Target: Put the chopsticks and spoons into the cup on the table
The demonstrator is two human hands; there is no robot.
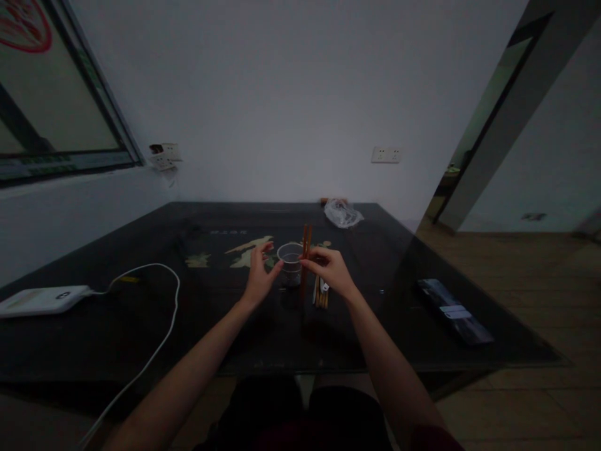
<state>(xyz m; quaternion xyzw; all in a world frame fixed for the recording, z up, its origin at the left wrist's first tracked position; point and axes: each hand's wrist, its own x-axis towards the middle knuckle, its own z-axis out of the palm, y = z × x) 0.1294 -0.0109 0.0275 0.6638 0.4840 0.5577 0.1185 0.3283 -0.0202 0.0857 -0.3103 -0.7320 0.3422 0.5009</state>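
A small clear cup (pixel 290 265) stands on the dark glass table (pixel 225 326) in front of me. My left hand (pixel 259 275) is at the cup's left side, fingers curved against it. My right hand (pixel 330 268) is at the cup's right, fingers pinched on a pair of brown chopsticks (pixel 307 247) held upright beside the cup's rim. Several more chopsticks (pixel 321 293) lie flat on the table just under my right hand. The room is dim, so fine detail is hard to make out.
A white power bank (pixel 42 299) with a white cable (pixel 162 313) lies at the left. A dark flat packet (pixel 454 311) lies at the right. A crumpled clear plastic bag (pixel 343 213) sits at the far edge by the wall. An open doorway is at the right.
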